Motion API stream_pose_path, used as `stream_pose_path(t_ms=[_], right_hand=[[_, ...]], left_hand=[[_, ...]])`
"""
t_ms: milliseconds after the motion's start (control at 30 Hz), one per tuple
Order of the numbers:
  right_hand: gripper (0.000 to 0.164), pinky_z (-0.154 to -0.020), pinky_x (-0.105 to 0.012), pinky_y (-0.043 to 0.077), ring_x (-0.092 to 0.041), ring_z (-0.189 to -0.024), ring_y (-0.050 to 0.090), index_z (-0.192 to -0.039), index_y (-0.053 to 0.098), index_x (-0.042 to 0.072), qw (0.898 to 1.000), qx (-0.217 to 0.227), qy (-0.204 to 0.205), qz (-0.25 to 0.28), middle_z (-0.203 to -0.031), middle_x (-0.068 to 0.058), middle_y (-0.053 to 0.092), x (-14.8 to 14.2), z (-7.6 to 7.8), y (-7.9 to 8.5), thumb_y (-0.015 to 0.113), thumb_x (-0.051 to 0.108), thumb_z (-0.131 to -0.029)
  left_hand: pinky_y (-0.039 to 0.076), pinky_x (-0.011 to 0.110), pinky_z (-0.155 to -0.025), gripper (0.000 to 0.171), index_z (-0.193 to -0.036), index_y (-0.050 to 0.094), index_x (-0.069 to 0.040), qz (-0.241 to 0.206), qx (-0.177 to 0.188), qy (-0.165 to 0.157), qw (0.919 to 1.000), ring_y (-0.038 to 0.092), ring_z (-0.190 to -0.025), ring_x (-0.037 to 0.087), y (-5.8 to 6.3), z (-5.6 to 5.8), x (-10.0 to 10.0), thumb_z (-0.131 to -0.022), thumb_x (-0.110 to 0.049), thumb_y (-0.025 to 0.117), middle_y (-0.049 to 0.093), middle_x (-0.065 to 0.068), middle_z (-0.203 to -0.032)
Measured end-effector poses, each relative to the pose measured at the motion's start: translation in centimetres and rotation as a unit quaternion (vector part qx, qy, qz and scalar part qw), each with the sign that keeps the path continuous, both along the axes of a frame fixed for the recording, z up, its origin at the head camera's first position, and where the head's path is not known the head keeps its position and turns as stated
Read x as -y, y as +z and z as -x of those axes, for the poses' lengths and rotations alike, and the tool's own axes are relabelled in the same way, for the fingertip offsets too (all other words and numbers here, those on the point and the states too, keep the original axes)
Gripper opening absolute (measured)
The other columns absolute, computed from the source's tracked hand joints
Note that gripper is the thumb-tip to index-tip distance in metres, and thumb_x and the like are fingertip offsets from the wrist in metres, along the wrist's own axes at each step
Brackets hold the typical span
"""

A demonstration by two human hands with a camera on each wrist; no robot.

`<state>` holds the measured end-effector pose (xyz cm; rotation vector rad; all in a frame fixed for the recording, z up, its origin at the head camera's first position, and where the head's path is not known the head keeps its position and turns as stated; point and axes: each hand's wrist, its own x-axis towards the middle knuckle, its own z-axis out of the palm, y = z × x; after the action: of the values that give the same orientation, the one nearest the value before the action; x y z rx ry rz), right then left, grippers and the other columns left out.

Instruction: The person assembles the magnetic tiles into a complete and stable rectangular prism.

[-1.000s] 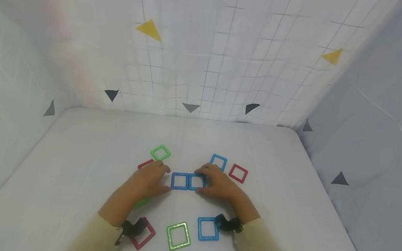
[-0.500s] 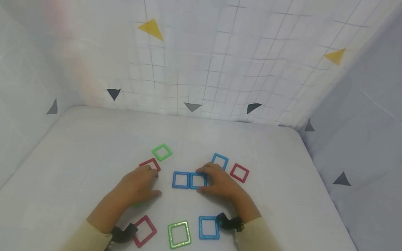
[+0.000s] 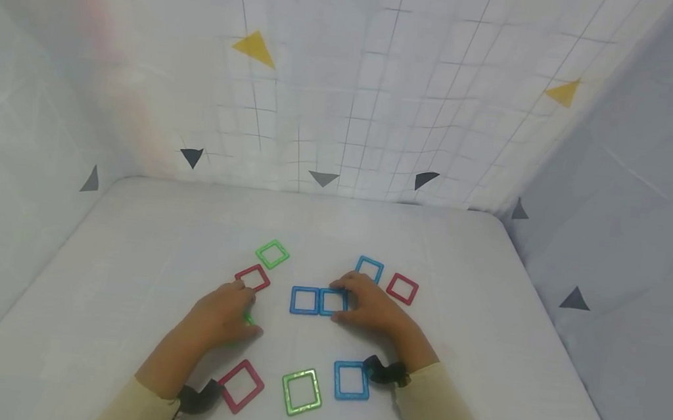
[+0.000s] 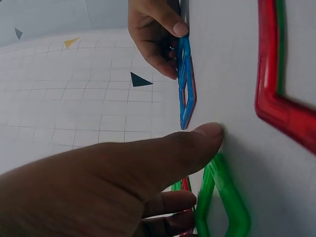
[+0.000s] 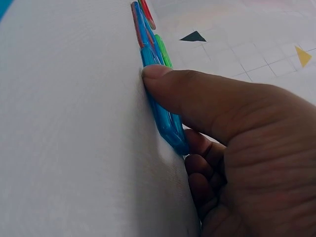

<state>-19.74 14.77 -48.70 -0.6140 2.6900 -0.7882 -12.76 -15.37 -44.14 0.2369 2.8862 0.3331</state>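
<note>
Two blue square magnetic tiles lie side by side mid-table in the head view, the left tile [image 3: 303, 312] edge to edge with the right tile [image 3: 328, 314]. My right hand [image 3: 370, 306] pinches that right tile [image 5: 170, 131] between thumb and fingers at its outer side. My left hand [image 3: 221, 313] hovers over a green tile [image 3: 249, 319], which it mostly hides. In the left wrist view its thumb reaches out straight above the green tile [image 4: 232, 202], with the fingers loosely bent on the far side. A red tile [image 3: 264, 274] lies just beyond the left fingertips.
Farther back are a green tile [image 3: 283, 247], a blue tile [image 3: 372, 261] partly behind the right hand, and a red tile [image 3: 407, 279]. Nearer me lie a red tile [image 3: 255, 373], a green tile [image 3: 285, 394] and a blue tile [image 3: 335, 380]. White sheets [image 3: 321, 103] surround the table.
My left hand has left the side of the paired blue tiles and moved left and toward me, over the green tile. The right hand keeps its hold on the right blue tile.
</note>
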Motion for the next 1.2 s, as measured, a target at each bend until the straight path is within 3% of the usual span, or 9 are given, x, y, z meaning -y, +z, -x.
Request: stream_pose_path(t_ms=[100,233,367,533,967,1200], right_hand=[[0.059,-0.109,-0.045,0.044,-0.015,-0.134,0.044,-0.133,0.060,0.037,1.000,-0.003,0.001,0.001,-0.140,0.009,0.052,-0.10,0.05,-0.03,0.080,0.048,-0.079],[0.060,-0.109,-0.046,0.044,-0.016,-0.135,0.043,-0.133,0.060,0.037,1.000,0.000,0.000,0.007,-0.142,0.008,0.052,-0.13,0.07,-0.09,0.081,0.046,-0.078],[0.061,-0.110,-0.048,0.043,-0.019,-0.138,0.042,-0.135,0.059,0.036,1.000,0.006,-0.002,0.012,-0.144,0.006,0.051,-0.11,0.02,-0.07,0.082,0.045,-0.078],[0.062,-0.110,-0.047,0.043,-0.018,-0.137,0.042,-0.135,0.059,0.037,1.000,0.004,-0.004,0.011,-0.144,0.007,0.051,-0.07,-0.04,-0.04,0.082,0.046,-0.078],[0.062,-0.111,-0.049,0.041,-0.019,-0.140,0.041,-0.135,0.059,0.036,1.000,0.005,-0.005,0.014,-0.146,0.006,0.050,0.02,-0.17,0.13,0.081,0.046,-0.078],[0.063,-0.111,-0.048,0.041,-0.019,-0.141,0.039,-0.136,0.059,0.035,1.000,0.009,-0.007,0.008,-0.148,0.006,0.049,-0.01,-0.17,0.21,0.081,0.047,-0.078]], left_hand=[[0.056,0.042,-0.089,0.060,-0.117,0.064,-0.006,0.003,0.003,0.010,0.9999,0.057,-0.095,0.021,0.12,-0.13,0.08,-0.072,-0.038,0.088,0.062,0.004,-0.102],[0.057,0.038,-0.081,0.067,-0.121,0.062,-0.003,0.000,0.005,0.024,0.9997,0.055,-0.086,0.019,0.00,-0.31,0.22,-0.071,-0.039,0.089,0.061,0.005,-0.098],[0.053,0.032,-0.069,0.066,-0.119,0.062,-0.002,-0.011,0.009,0.034,0.9993,0.051,-0.078,0.017,-0.06,-0.58,0.39,-0.071,-0.038,0.089,0.056,0.004,-0.090],[0.050,0.030,-0.065,0.062,-0.116,0.062,-0.001,-0.014,0.008,0.043,0.9989,0.051,-0.073,0.017,-0.01,-0.86,0.57,-0.071,-0.036,0.089,0.054,0.003,-0.085],[0.049,0.031,-0.066,0.055,-0.115,0.062,-0.002,-0.034,0.019,0.048,0.9981,0.050,-0.072,0.017,-0.03,-0.65,0.50,-0.075,-0.032,0.086,0.053,0.002,-0.082],[0.052,0.034,-0.072,0.063,-0.123,0.061,-0.005,-0.071,0.018,0.055,0.9958,0.052,-0.081,0.018,-0.05,-0.60,0.46,-0.071,-0.032,0.084,0.060,0.002,-0.096]])
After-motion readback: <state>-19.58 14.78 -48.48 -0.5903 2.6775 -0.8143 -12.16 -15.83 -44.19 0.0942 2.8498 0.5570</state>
